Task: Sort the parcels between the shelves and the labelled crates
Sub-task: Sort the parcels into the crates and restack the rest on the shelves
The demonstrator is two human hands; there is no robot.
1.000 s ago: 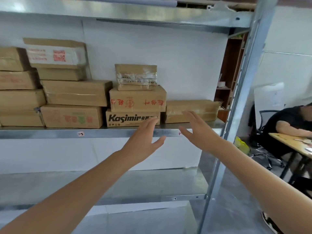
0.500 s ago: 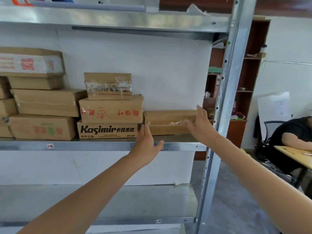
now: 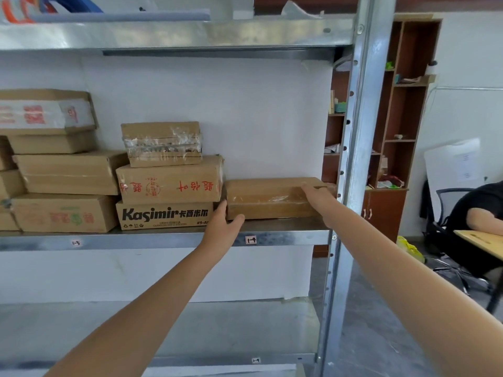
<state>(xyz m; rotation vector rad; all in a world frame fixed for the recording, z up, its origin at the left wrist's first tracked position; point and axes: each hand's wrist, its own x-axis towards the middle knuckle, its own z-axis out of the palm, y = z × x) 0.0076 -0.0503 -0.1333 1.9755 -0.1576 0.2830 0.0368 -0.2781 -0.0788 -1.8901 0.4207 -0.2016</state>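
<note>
Flat parcel (image 3: 266, 198) lies at R end of the middle shelf (image 3: 163, 239), both hands on it. The left hand (image 3: 223, 227) grips its L end: fingers in the tight gap next to the Kasimir box (image 3: 163, 216), thumb on front lower corner. The right hand (image 3: 318, 197) holds the R end, fingers curled over the top edge. The steel upright (image 3: 362, 131) stands just beside that end. The red-print box (image 3: 168, 183) & taped box (image 3: 162, 144) are stacked on the Kasimir box.

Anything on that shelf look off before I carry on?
Only the small box topping the middle stack: it is wound in crumpled clear tape, as if resealed. The flat box between the left hand and right hand looks intact. Nothing spilled.
</note>
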